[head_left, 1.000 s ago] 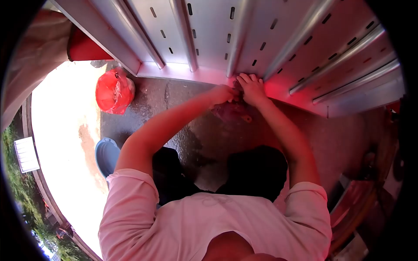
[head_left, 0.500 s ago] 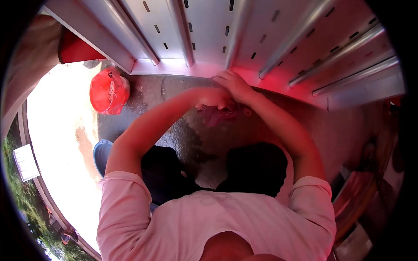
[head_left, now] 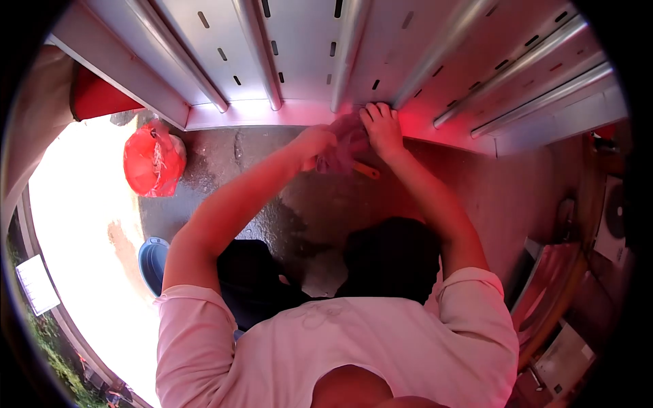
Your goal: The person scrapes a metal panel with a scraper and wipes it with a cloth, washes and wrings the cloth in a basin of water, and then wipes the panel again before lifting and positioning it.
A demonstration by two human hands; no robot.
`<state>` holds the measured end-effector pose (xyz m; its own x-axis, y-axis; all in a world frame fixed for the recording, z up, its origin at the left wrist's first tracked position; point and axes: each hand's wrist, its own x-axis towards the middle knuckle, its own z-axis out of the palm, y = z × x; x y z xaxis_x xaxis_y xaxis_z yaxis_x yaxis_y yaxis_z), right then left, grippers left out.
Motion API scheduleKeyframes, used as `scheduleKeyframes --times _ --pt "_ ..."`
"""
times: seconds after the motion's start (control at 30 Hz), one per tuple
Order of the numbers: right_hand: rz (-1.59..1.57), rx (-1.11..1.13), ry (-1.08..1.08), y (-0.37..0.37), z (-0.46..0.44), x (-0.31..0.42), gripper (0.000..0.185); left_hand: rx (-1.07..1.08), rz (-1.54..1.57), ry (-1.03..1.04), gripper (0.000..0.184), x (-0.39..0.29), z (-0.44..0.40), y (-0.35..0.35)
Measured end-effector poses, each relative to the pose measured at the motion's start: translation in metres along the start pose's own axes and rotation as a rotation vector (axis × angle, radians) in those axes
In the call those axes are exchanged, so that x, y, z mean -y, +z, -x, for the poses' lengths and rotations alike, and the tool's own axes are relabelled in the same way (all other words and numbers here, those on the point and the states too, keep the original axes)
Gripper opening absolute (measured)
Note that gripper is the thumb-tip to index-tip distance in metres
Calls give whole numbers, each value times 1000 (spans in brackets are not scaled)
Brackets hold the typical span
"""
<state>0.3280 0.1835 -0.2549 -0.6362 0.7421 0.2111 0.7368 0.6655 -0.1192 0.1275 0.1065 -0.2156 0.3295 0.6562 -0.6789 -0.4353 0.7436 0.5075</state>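
A crumpled, thin purple mesh bag (head_left: 345, 144) hangs between my two hands, close to the lower ledge of the metal panel. My left hand (head_left: 316, 146) is closed on its left side. My right hand (head_left: 383, 129) lies on its upper right side, fingers bent over it near the ledge; the thumb is hidden. From beneath the bag an orange handle (head_left: 367, 171) with a hole at its end sticks out toward the lower right; the rest of that tool is hidden.
A slatted metal panel (head_left: 299, 64) with round bars stands in front of me. On the left are a red plastic bag (head_left: 153, 163) and a blue basin (head_left: 154, 262). The concrete floor (head_left: 299, 217) is wet in patches. Wooden and metal items (head_left: 551, 285) stand at the right.
My hands have moved apart, the right one up to the ledge. The purple mesh bag has risen and spread between them. More of the orange handle shows now.
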Motion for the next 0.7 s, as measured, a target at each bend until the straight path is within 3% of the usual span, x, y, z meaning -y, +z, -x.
scheduleKeyframes --times 0.07,0.1,0.2,0.3,0.4,0.57,0.67,0.7 --pt "-88 208 90 -5 3 -3 29 55 -9 -50 45 1 -7 -7" --pt "-278 336 104 -14 5 -15 29 92 4 -109 46 5 -8 -11" --pt "-390 446 367 -34 29 -55 29 170 43 -158 48 -9 -13 -7" --pt "-136 -78 609 -33 46 -67 26 207 121 -64 52 -10 9 30" --pt "92 52 583 4 47 -61 29 281 109 -41 56 -8 7 51" --pt "-67 142 644 -10 45 -46 32 155 94 -89 59 0 -2 57" --pt "-147 159 531 -14 34 -49 33 238 86 -69 59 -2 -4 50" --pt "-327 132 497 1 40 -60 32 221 79 -76 59 -1 -2 49"
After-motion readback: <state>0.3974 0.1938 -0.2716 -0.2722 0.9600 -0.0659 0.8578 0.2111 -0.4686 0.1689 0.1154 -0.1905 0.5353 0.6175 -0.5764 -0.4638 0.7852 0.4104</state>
